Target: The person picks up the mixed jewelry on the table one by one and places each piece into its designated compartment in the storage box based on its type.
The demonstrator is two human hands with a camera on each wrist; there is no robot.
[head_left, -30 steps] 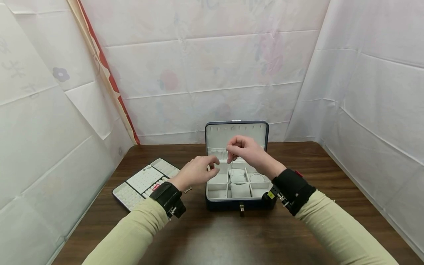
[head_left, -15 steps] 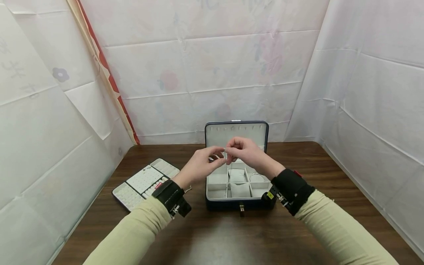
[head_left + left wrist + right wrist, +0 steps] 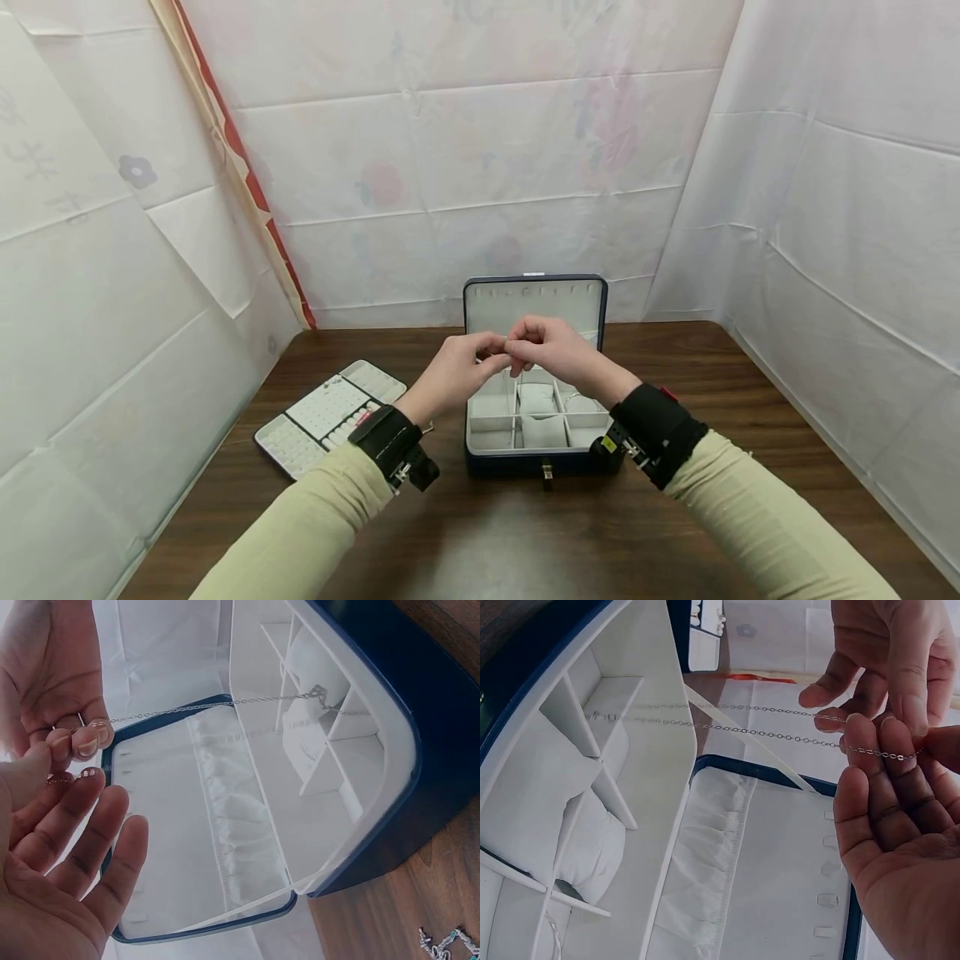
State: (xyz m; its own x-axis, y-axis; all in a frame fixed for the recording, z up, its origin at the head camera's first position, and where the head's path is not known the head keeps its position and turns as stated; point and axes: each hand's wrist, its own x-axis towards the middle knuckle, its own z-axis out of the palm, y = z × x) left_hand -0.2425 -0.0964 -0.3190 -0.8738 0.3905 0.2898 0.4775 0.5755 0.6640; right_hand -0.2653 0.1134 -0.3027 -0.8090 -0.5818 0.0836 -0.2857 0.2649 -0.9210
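Observation:
A thin silver chain necklace [image 3: 780,736] hangs from both hands above the open jewelry box [image 3: 543,463], and a small pendant [image 3: 319,695] shows at its low end in the left wrist view. My right hand [image 3: 562,357] pinches the chain near its end between thumb and forefinger. Fingertip to fingertip with it, my left hand [image 3: 457,372] pinches the chain too, its other fingers [image 3: 120,859] loosely spread. The clasp is hidden among the fingers. White cushions [image 3: 544,432] fill the box's middle compartments, and a bracelet [image 3: 582,403] lies in a right one.
Behind the hands the box lid [image 3: 532,302] stands upright, with hooks and a gathered pocket [image 3: 236,802]. Left on the wooden table [image 3: 480,533] lies a pale jewelry tray [image 3: 326,407] with small pieces. A bracelet with teal stones [image 3: 451,943] lies on the table beside the box.
My left hand has moved right and slightly up to meet the right fingertips and now pinches the chain. The right hand has dropped a little.

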